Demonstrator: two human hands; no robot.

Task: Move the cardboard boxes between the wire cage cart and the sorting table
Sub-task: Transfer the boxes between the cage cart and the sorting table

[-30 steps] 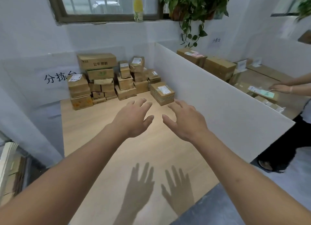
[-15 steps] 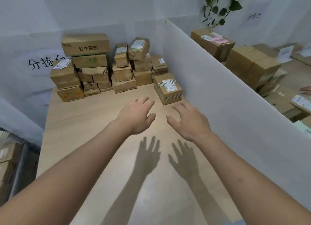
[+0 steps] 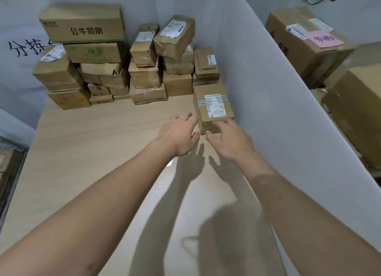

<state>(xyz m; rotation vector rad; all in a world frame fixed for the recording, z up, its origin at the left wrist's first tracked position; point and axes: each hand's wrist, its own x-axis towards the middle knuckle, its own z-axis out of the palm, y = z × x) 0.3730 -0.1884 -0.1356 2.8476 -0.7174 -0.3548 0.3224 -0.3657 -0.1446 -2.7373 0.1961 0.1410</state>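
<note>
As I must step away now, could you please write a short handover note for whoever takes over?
Left hand: open, fingers beside the strapped box, on its left.
Right hand: open, fingers over its near edge; no grip yet.
The strapped box lies on the sorting table by the white divider; stacked boxes stand behind it.
Done: none lifted.
To do: likely grip and lift it, then the rest.

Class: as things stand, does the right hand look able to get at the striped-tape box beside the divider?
Likely yes: the open right hand is at the near end of the striped-tape box, nothing between them; the divider stands beside, not across.
</note>
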